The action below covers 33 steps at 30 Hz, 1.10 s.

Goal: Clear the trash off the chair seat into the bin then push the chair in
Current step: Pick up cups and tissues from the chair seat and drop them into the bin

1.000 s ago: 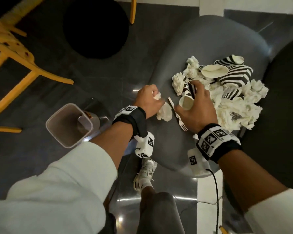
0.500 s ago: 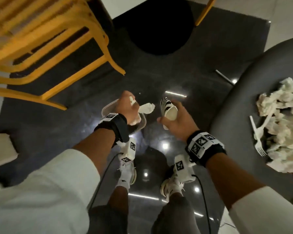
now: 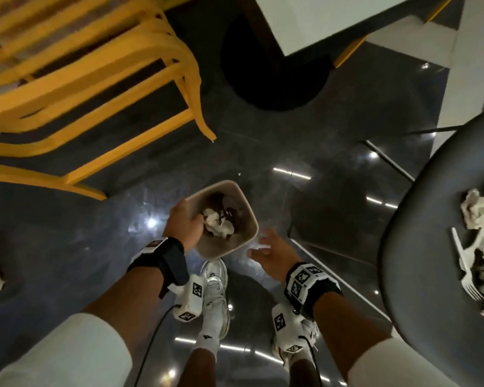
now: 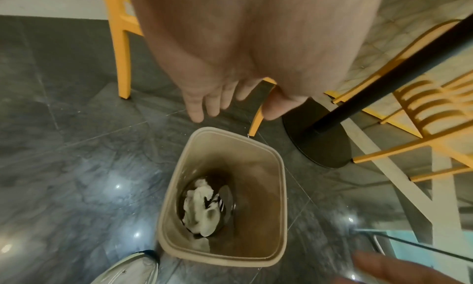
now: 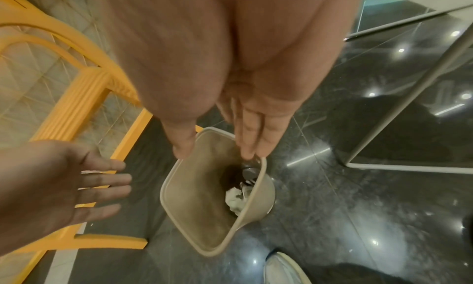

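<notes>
A beige bin (image 3: 243,219) stands on the dark floor in front of my feet. Crumpled tissue and a striped cup (image 3: 217,222) lie at its bottom, also seen in the left wrist view as a white wad (image 4: 199,209). My left hand (image 3: 185,222) hovers over the bin's left rim, fingers straight and empty (image 4: 212,106). My right hand (image 3: 266,247) is spread open just right of the bin, holding nothing. At the right edge stands the grey chair seat (image 3: 419,261) with more crumpled tissues (image 3: 481,208) and white plastic forks (image 3: 464,263) on it.
A yellow chair (image 3: 81,65) stands close behind and left of the bin. The table's black round base (image 3: 274,60) and white top (image 3: 333,18) are at the back. My white shoes (image 3: 214,283) stand just below the bin. The grey chair's thin legs (image 3: 389,160) cross the floor on the right.
Both hands carried a tissue wad and a striped cup from the chair seat to the bin and let them drop in. Both hands are now empty and spread.
</notes>
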Available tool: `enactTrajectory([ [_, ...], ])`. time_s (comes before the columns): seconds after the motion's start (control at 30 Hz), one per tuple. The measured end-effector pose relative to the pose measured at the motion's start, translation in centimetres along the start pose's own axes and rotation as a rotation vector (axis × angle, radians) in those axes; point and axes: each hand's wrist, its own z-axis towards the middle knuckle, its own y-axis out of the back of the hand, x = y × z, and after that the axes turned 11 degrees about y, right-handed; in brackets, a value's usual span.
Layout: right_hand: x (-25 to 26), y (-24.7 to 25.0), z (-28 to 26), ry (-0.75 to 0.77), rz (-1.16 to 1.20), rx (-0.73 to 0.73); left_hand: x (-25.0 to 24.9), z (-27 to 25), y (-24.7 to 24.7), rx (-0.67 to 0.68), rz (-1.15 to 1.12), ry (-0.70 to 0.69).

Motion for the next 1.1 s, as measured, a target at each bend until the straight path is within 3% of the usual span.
enactTrajectory([
  [0.13, -1.2, 4.3, -3.0, -0.04, -0.046, -0.094, -3.8, -1.9, -1.7, 0.069, 0.18, -0.122],
  [0.3, -4.1, 12.9, -7.9, 0.023, 0.018, -0.403, -13.6, -6.8, -5.8, 0.183, 0.286, -0.325],
  [0.47, -10.0, 21.0, -14.4, 0.025, 0.045, -0.698, -23.9, -14.7, -14.6, 0.234, 0.305, -0.581],
  [0.67, -18.7, 27.0, -21.7, -0.005, -0.037, -0.743, -31.0, -21.2, -27.5, 0.314, 0.482, -0.85],
  [0.97, -24.0, 36.6, -25.7, 0.084, -0.138, -0.825, -38.8, -22.6, -36.4, 0.004, 0.627, -0.843],
  [1.1, -25.3, 39.3, -26.0, 0.068, -0.142, -0.952, -38.6, -21.0, -38.1, 0.116, 0.864, -0.785],
])
